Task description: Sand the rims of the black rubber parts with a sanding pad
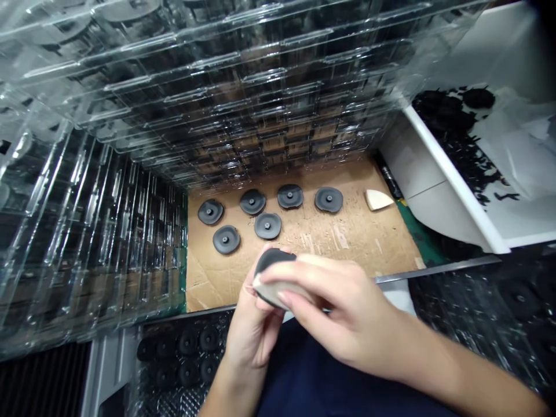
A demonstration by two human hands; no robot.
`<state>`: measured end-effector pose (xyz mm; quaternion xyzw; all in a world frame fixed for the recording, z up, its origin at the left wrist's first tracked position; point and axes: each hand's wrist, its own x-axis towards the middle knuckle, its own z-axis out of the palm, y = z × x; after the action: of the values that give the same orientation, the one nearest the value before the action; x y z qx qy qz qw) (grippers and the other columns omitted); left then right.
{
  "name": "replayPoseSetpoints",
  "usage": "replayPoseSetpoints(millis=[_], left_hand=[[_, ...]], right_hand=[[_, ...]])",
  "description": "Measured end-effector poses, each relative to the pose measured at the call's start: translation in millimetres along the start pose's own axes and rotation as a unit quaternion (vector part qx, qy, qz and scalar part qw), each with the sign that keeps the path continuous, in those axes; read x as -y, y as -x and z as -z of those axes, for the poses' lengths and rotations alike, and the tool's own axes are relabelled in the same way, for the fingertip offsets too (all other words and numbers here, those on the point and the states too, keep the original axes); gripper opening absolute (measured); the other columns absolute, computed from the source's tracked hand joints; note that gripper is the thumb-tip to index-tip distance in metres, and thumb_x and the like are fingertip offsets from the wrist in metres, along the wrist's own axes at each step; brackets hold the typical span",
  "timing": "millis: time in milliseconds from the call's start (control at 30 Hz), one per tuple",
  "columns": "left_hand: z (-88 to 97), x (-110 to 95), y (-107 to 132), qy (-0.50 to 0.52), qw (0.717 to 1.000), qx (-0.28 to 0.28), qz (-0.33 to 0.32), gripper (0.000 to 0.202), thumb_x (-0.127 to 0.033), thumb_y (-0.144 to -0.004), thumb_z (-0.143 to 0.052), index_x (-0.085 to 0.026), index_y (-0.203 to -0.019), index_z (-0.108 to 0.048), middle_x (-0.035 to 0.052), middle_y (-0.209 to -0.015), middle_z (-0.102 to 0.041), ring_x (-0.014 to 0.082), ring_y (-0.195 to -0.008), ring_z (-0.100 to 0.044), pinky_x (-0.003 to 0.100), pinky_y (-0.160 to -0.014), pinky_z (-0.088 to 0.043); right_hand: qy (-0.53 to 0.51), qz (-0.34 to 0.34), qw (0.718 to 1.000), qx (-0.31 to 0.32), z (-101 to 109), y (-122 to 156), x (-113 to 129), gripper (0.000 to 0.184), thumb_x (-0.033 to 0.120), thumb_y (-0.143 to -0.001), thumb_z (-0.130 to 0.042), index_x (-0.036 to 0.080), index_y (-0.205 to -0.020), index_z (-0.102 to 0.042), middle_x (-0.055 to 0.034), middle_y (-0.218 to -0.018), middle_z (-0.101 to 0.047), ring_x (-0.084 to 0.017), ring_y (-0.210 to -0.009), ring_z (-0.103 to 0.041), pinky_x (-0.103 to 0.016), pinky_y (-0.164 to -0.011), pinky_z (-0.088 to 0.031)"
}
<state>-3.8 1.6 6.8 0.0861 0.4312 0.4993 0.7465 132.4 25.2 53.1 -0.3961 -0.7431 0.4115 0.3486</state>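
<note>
Walls of clear trays (278, 75) rise along the far and left edges of the worktop (414, 229), stacked probably to save room. Cardboard (386, 243) lies over most of its surface, perhaps to keep parts from getting scratched. On it rest six discs (268, 219), four in a loose row toward the far edge and two nearer, left of the middle. All lie stud up and apart, which would spare them rubbing and make each easy to pick up. One pale wedge (377, 200) sits close to the cardboard's far right corner, away from the discs; a pen (388, 176) lies just past that corner. To the right, a white bin (452, 175) confines loose black bits (443, 116).

Over the cardboard's near edge, around its middle, the left hand (252, 327) grips a disc (273, 258) from below, seemingly to brace it. Closed on a pale pad (280, 289), the right hand (347, 307) holds it between thumb and fingers against the disc, a grip that seems to suit firm, controlled pressure.
</note>
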Motion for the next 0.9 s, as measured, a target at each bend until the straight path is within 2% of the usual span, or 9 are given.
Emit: replayPoseSetpoints(millis=[100, 200, 300, 400, 433, 500, 600, 767, 900], left_hand=[[3.6, -4, 0, -0.002, 1.0, 0.02, 0.019, 0.056, -0.014, -0.058, -0.079, -0.024, -0.11, -0.061, 0.0025, -0.11, -0.066, 0.0194, -0.101, -0.062, 0.021, -0.081, -0.052], [4.5, -6, -1, 0.008, 0.999, 0.026, 0.018, 0.06, -0.012, -0.057, -0.079, -0.023, -0.113, -0.06, 0.0025, -0.108, -0.067, 0.0179, -0.098, -0.063, 0.018, -0.079, -0.052], [4.5, -6, 1, 0.015, 1.0, 0.019, 0.019, 0.059, -0.012, -0.058, -0.079, -0.023, -0.114, -0.061, 0.0029, -0.109, -0.069, 0.0162, -0.099, -0.063, 0.017, -0.081, -0.052], [5.4, -9, 5, 0.038, 0.998, 0.03, 0.045, 0.047, -0.015, -0.063, -0.077, -0.026, -0.106, -0.065, 0.0012, -0.106, -0.071, 0.016, -0.097, -0.066, 0.021, -0.084, -0.052], [5.5, -10, 6, 0.049, 0.996, 0.046, 0.058, 0.042, -0.018, -0.064, -0.077, -0.027, -0.104, -0.067, 0.0008, -0.104, -0.072, 0.0168, -0.094, -0.067, 0.022, -0.083, -0.053], [5.3, -12, 9, 0.072, 0.991, 0.085, 0.08, 0.038, -0.023, -0.065, -0.077, -0.028, -0.101, -0.068, 0.0014, -0.106, -0.071, 0.0198, -0.092, -0.068, 0.025, -0.082, -0.054], [4.4, -12, 10, 0.089, 0.984, 0.124, 0.087, 0.04, -0.024, -0.065, -0.076, -0.027, -0.104, -0.067, 0.0036, -0.115, -0.068, 0.0238, -0.097, -0.066, 0.026, -0.086, -0.052], [0.4, -12, 8, 0.08, 0.982, 0.132, 0.106, 0.039, -0.027, -0.062, -0.078, -0.027, -0.101, -0.069, 0.0007, -0.106, -0.072, 0.0222, -0.095, -0.067, 0.027, -0.085, -0.052], [-5.4, -10, 8, 0.073, 0.982, 0.141, 0.107, 0.048, -0.032, -0.058, -0.081, -0.026, -0.104, -0.067, 0.0016, -0.105, -0.071, 0.0231, -0.095, -0.066, 0.028, -0.085, -0.051]], right_hand=[[0.025, -0.059, 0.996, 0.068, 17, 12, 3, 0.022, 0.009, -0.085, -0.052, 0.02, -0.1, -0.064, 0.0034, -0.087, -0.067, -0.006, -0.076, -0.06, -0.013, -0.066, -0.043], [0.109, -0.078, 0.991, 0.023, 26, 16, 3, 0.022, 0.008, -0.084, -0.052, 0.018, -0.099, -0.065, 0.002, -0.082, -0.067, -0.007, -0.067, -0.058, -0.017, -0.061, -0.042], [0.203, 0.014, 0.979, -0.03, 26, 8, -4, 0.025, 0.008, -0.085, -0.049, 0.017, -0.101, -0.066, -0.0009, -0.075, -0.066, -0.012, -0.062, -0.054, -0.025, -0.059, -0.039], [0.153, 0.103, 0.982, -0.039, 23, -3, -21, 0.027, 0.008, -0.087, -0.047, 0.021, -0.101, -0.067, 0.0, -0.081, -0.069, -0.014, -0.067, -0.055, -0.028, -0.064, -0.04], [0.11, 0.084, 0.989, -0.052, 21, -5, -28, 0.025, 0.01, -0.088, -0.048, 0.022, -0.101, -0.066, 0.0003, -0.087, -0.07, -0.013, -0.071, -0.057, -0.028, -0.067, -0.042], [0.05, -0.018, 0.994, -0.098, 17, 1, -44, 0.019, 0.017, -0.089, -0.05, 0.021, -0.102, -0.064, -0.0005, -0.097, -0.069, -0.013, -0.08, -0.061, -0.025, -0.07, -0.045], [0.069, -0.132, 0.981, -0.121, 4, 25, -71, 0.021, 0.024, -0.091, -0.048, 0.02, -0.106, -0.062, -0.0039, -0.104, -0.068, -0.015, -0.09, -0.062, -0.025, -0.071, -0.049], [0.106, -0.135, 0.984, -0.037, -7, 57, -103, 0.018, 0.021, -0.086, -0.052, 0.021, -0.095, -0.068, -0.003, -0.087, -0.072, -0.017, -0.078, -0.065, -0.03, -0.071, -0.051], [0.138, -0.129, 0.977, -0.095, 16, 42, -69, 0.021, 0.02, -0.089, -0.05, 0.022, -0.104, -0.064, -0.0032, -0.092, -0.07, -0.016, -0.081, -0.062, -0.029, -0.068, -0.047]])
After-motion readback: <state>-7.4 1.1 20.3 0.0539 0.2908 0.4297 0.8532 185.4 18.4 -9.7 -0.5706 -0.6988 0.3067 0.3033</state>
